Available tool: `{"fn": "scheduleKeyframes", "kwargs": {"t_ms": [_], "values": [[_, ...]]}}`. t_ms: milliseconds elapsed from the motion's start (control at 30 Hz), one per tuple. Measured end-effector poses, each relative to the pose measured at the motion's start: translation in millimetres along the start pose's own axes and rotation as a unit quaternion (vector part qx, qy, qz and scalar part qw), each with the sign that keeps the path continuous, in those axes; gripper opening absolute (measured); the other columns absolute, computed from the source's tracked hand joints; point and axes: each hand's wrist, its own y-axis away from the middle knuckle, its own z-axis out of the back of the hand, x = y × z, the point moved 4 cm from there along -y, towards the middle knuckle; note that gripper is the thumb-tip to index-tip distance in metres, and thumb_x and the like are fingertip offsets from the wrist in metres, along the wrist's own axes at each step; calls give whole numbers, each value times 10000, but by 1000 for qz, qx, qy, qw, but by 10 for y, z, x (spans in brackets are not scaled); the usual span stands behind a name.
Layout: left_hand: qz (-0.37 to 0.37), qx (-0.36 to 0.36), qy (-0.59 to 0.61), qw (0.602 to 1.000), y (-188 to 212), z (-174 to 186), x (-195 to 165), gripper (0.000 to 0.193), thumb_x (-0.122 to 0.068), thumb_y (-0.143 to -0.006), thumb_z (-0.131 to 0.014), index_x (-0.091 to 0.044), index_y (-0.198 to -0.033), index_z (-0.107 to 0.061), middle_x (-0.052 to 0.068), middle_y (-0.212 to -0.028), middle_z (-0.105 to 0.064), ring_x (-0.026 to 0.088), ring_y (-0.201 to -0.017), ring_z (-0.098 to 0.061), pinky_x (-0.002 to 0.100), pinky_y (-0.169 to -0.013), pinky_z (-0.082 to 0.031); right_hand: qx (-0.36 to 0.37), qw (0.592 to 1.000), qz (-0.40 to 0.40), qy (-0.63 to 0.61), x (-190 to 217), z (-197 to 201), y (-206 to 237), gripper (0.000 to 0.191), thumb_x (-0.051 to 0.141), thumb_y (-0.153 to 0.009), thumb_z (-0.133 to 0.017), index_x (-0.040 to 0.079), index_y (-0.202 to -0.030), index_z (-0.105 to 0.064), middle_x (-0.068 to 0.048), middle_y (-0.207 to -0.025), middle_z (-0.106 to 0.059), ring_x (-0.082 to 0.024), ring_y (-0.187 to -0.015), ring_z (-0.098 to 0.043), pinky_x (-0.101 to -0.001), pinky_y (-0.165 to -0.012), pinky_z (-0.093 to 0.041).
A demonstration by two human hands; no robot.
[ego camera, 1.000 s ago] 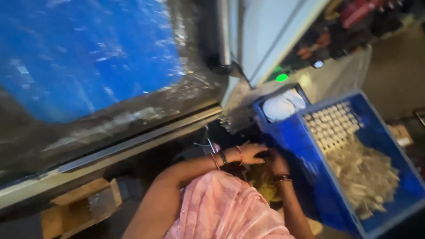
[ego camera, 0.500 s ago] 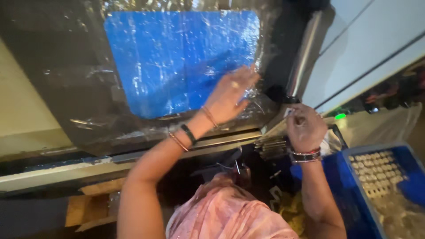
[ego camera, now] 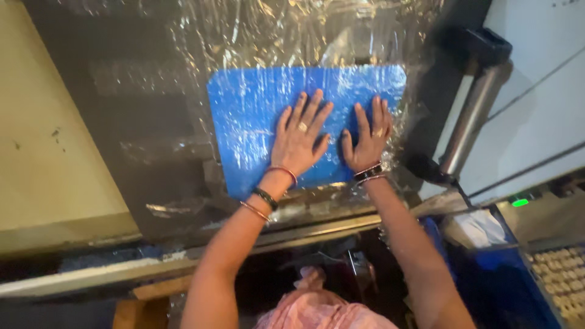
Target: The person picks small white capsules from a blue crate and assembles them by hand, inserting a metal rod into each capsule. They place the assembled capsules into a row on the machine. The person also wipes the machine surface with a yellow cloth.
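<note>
Centrally, the landmark is the blue panel (ego camera: 256, 122), a flat rectangle with rounded corners lying under crinkled clear plastic film (ego camera: 268, 36); all positions below are given relative to it. To the left of the blue panel lies a dark film-covered surface (ego camera: 140, 122), and further left a pale beige surface (ego camera: 55, 140); below the blue panel a metal rail (ego camera: 317, 228) runs across the view, with a piece of brown wood (ego camera: 161, 287) lower left of it. The left hand (ego camera: 300, 137) lies flat on the lower middle of the blue panel, palm down, fingers spread fully open, gripping nothing; a ring shows on one finger, and bangles and a dark band sit on the wrist. The right hand (ego camera: 368, 137) lies flat just beside it on the lower right part of the blue panel, palm down, fingers extended and slightly apart, holding nothing; a dark band circles its wrist. The two hands are near each other but not touching. To the right of the blue panel stands a tilted metal cylinder (ego camera: 472, 122) with a dark cap; lower right sits a blue crate (ego camera: 487, 268) holding a white cloth (ego camera: 478, 226) and rows of small pale pieces (ego camera: 557, 268); a green light (ego camera: 520, 202) glows above it.
</note>
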Motion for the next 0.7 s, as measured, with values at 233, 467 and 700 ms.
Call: {"fn": "scheduleKeyframes", "kwargs": {"t_ms": [233, 467, 700], "values": [[-3, -4, 11, 1000, 30, -28, 25, 647, -373, -1018, -552, -241, -1614, -338, 47, -1712, -236, 288, -1577, -249, 492, -1253, -200, -14, 1000, -16, 5, -148, -174, 208, 595, 318, -980, -588, 71, -1519, -528, -239, -1650, -334, -450, -1550, -290, -588, -1253, -218], [0, -16, 6, 1000, 42, 34, -12, 632, -353, -1001, -589, -235, -1587, -384, 47, -1701, -264, 290, -1563, -275, 489, -1240, -241, -37, 999, -21, -20, -137, -130, 207, 558, 220, -935, -614, 95, -1477, -578, -213, -1626, -399, -444, -1522, -364, -556, -1250, -257], [-11, -80, 37, 996, 69, 126, -41, 509, -277, -974, -632, -205, -1471, -555, 64, -1638, -397, 277, -1525, -366, 473, -1196, -320, -43, 998, -18, -32, -155, -111, 211, 557, 176, -917, -620, 113, -1469, -582, -202, -1617, -409, -441, -1504, -382, -563, -1239, -282]]}}
